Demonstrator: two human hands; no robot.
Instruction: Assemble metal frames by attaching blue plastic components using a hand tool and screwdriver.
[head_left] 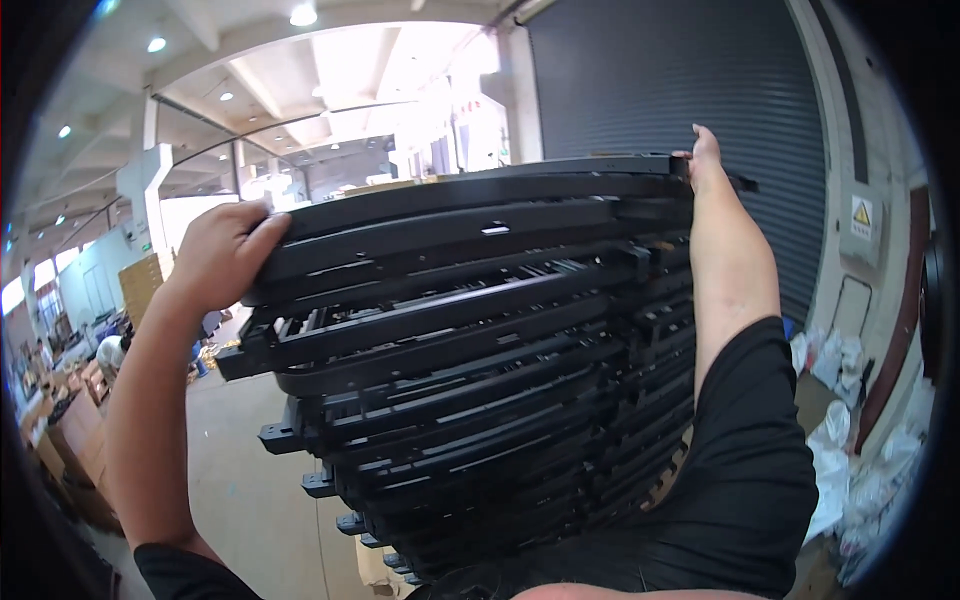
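A tall stack of black metal frames (450, 360) fills the middle of the view, long bars lying across and short bracketed ends jutting out on the left. My left hand (225, 250) grips the left end of the top frame (440, 203), its thumb laid along the upper edge and the other fingers partly hidden. At the far right end, my right hand (704, 160) holds the same frame, with the thumb sticking up and most fingers hidden behind the metal. Both arms are raised and spread wide.
Behind the stack on the right is a grey roller shutter (680, 80). White plastic bags (835, 440) lie along the right wall. Cardboard boxes (80, 440) and a bending person (112, 352) are at the left, beyond the pale floor (240, 450).
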